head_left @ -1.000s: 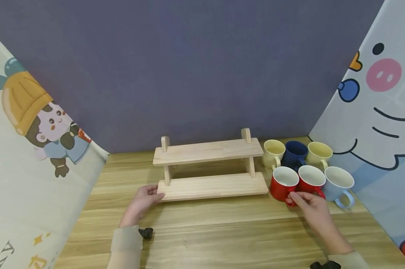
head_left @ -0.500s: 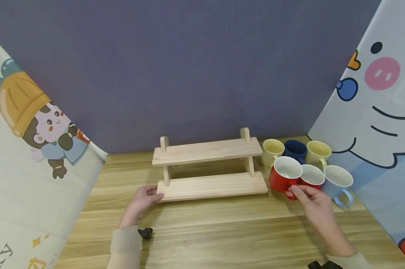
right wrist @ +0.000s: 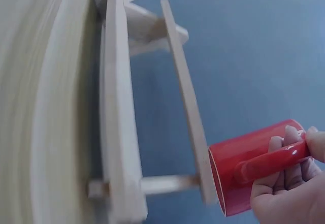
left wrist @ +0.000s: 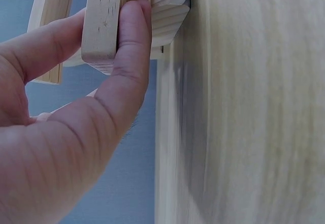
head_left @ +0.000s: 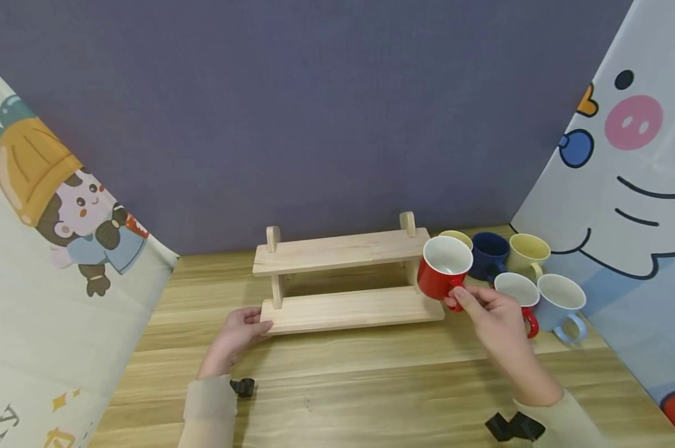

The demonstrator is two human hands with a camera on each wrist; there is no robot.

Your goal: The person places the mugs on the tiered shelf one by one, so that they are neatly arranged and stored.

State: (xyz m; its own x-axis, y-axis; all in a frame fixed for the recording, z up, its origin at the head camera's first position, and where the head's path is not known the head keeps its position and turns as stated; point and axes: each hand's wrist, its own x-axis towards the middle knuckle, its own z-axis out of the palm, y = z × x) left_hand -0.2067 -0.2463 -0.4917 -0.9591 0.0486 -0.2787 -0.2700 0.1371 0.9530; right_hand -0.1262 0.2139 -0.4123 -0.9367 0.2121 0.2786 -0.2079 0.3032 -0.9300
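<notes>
A red mug [head_left: 435, 283] with a white inside hangs above the right end of a two-tier wooden rack [head_left: 337, 310]. My right hand [head_left: 496, 323] holds this mug by its handle; in the right wrist view the fingers curl around the handle of the red mug [right wrist: 246, 150]. At the rack's other end, my left hand [head_left: 239, 336] grips the left end of the lower board. Close up in the left wrist view, the board [left wrist: 101, 31] lies between thumb and fingers of the left hand [left wrist: 76, 112]. Neither shelf carries anything.
To the right stand a second red mug [head_left: 516, 289], a light blue mug [head_left: 552, 311], a dark blue mug [head_left: 487, 264] and a yellow mug [head_left: 527, 261]. Another yellow mug [head_left: 456, 235] is mostly hidden behind the held one. A grey wall [head_left: 337, 124] rises behind the rack.
My right hand has lifted the red mug from the front row and carried it leftward and up to the rack's right end. The left hand stays on the board.
</notes>
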